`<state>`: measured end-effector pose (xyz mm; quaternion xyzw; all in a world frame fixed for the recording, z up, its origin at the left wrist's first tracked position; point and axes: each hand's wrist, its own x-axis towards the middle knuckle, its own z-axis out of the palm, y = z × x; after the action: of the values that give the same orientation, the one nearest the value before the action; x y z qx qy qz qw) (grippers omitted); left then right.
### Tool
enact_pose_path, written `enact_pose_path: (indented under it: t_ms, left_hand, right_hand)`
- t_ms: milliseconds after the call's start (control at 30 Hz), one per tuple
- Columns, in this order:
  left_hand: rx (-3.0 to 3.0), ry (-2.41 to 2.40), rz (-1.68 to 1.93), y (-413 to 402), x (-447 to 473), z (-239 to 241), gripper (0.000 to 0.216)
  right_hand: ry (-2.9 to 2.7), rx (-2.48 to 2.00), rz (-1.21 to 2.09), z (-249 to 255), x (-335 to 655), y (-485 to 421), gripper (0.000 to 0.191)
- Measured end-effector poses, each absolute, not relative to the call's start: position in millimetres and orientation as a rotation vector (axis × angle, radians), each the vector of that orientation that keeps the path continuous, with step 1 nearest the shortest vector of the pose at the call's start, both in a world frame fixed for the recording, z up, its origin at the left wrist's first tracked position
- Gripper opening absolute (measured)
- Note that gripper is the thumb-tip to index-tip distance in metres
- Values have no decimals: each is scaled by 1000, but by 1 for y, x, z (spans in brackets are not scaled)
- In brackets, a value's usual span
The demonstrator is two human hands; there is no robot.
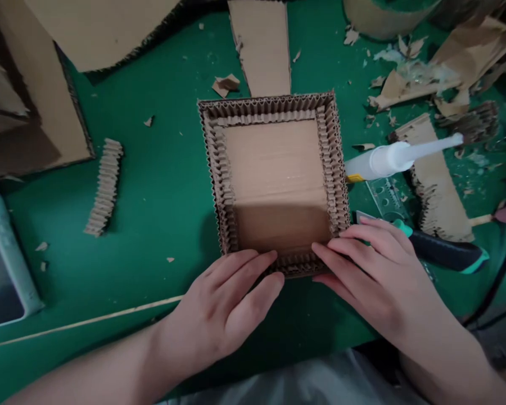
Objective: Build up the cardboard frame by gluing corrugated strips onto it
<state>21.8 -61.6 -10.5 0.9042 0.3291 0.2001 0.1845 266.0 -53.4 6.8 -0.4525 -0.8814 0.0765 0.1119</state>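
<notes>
A square, shallow cardboard box (278, 160) with corrugated walls lies in front of me, its smooth brown floor facing up. Corrugated strips line the inside of its walls. My left hand (231, 298) pinches the near wall left of its middle, fingers inside and thumb outside. At the near right corner, my right hand (371, 264) grips the same wall between fingers and thumb. Part of the near wall is hidden by my fingers. Just beyond my right hand lie a utility knife (442, 250) with a black and green handle and a white glue bottle (383, 162) with a long nozzle.
A loose corrugated strip (105, 188) lies left on the green table (160, 169). A thin wooden stick (109, 320) runs along the near left, beside a pale-framed device (8, 264). Cardboard sheets (109, 28), torn scraps (451, 67) and a tape roll (383, 19) lie farther back.
</notes>
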Motion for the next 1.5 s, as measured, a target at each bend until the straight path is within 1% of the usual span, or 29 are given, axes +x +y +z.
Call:
enact_pose_path:
  t_ms: [200,300,467,600,633,767,867,1000,1100,1500]
  left_hand:
    - [2550,923,566,-55,26,-2,18]
    - [2564,913,550,-53,27,0,14]
    - [2568,912,527,-52,27,2,14]
    - [2604,874,533,-50,28,5,14]
    - [2607,856,527,-49,28,6,14]
    - [2610,818,543,-50,29,4,14]
    - [2637,833,581,-50,29,3,15]
    - [2663,820,549,-48,30,3,16]
    - [2681,811,544,-48,30,3,17]
    - [2666,833,639,-53,31,-8,20]
  right_hand:
    - [-2553,-1283,256,3,267,-54,12]
    - [-2538,-1307,302,3,264,-53,10]
    - [-2535,-1320,321,5,264,-53,12]
    - [-2569,-1367,347,19,274,-52,25]
    - [-2563,-1383,345,24,277,-52,26]
    - [-2519,-1432,326,30,285,-52,20]
    - [-2571,-1414,319,25,286,-52,17]
    - [-2579,-1369,316,17,281,-53,7]
    - [-2557,-1387,315,15,278,-53,4]
    - [-2597,-1379,211,14,278,-55,11]
